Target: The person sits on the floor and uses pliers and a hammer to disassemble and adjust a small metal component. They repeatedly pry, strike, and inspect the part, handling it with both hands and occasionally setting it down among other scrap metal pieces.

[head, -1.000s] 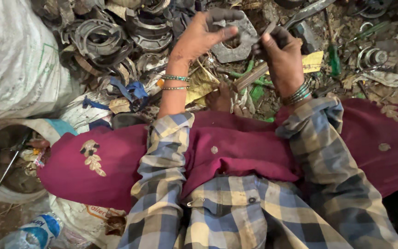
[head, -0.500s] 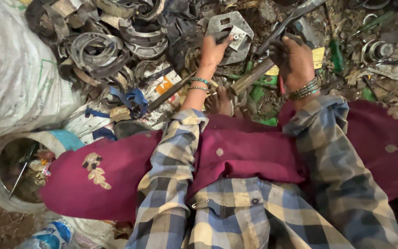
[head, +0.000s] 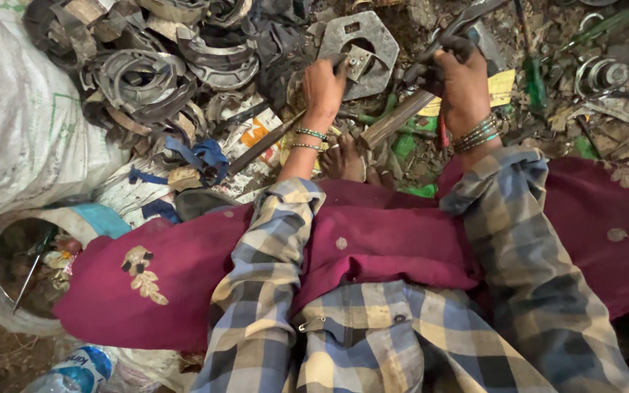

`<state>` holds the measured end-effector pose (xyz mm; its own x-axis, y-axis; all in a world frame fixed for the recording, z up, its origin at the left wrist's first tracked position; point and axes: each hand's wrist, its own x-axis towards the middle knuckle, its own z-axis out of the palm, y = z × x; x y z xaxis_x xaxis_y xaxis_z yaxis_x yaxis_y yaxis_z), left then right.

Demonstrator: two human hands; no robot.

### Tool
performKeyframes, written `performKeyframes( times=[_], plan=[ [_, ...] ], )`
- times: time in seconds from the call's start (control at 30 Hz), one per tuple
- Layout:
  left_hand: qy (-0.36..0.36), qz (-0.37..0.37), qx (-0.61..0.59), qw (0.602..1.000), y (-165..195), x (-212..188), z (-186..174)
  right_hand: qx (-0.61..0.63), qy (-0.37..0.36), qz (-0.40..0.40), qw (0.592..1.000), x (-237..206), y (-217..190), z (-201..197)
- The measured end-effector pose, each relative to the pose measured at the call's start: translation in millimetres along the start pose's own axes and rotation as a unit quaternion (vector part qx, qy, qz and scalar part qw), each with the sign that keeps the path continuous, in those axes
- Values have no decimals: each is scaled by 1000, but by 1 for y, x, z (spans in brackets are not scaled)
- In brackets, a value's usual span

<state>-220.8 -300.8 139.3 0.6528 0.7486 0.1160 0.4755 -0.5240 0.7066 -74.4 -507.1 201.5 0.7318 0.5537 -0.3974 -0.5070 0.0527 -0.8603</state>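
My left hand [head: 323, 89] grips the near edge of a flat grey octagonal metal plate [head: 373, 36] with a round hole, lying among scrap on the ground. My right hand [head: 460, 76] is closed around the wooden handle of a hammer [head: 402, 116], whose dark head points up and right past my fingers. Both wrists wear beaded bangles. My bare foot [head: 343, 161] rests on the ground just below the plate. A maroon cloth [head: 373, 240] covers my lap, and my sleeves are checked blue and cream.
A heap of curved rusty metal rings and strips [head: 147, 73] lies at the upper left beside a large white sack [head: 16, 124]. A long metal rod [head: 263, 145] crosses the litter. A green screwdriver [head: 533, 80] and a round metal part [head: 602, 73] sit at right. A plastic bottle [head: 74, 371] lies bottom left.
My left hand has dropped from an open reach onto the plate's edge and closed on it. My right hand has shifted right with the hammer. The view has tilted downward.
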Motion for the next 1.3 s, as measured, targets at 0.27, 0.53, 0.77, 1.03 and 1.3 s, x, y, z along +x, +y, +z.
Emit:
performKeyframes(
  times=[0.27,0.53,0.77,1.03,1.3],
  plan=[
    [-51,-8,46,998,5,-7,-1,-58,-3,-18,998,-9,-2,-1],
    [-152,-10,16,988,15,-8,-8,-121,-20,-35,992,-7,3,3],
    [-134,156,-19,978,23,-20,11,-167,-26,-59,984,-8,2,5],
    [-115,-179,-245,946,17,9,1,-210,-38,-98,972,-7,6,4],
    [87,47,-177,979,28,12,8,-230,-61,-127,963,0,14,0]
  ],
)
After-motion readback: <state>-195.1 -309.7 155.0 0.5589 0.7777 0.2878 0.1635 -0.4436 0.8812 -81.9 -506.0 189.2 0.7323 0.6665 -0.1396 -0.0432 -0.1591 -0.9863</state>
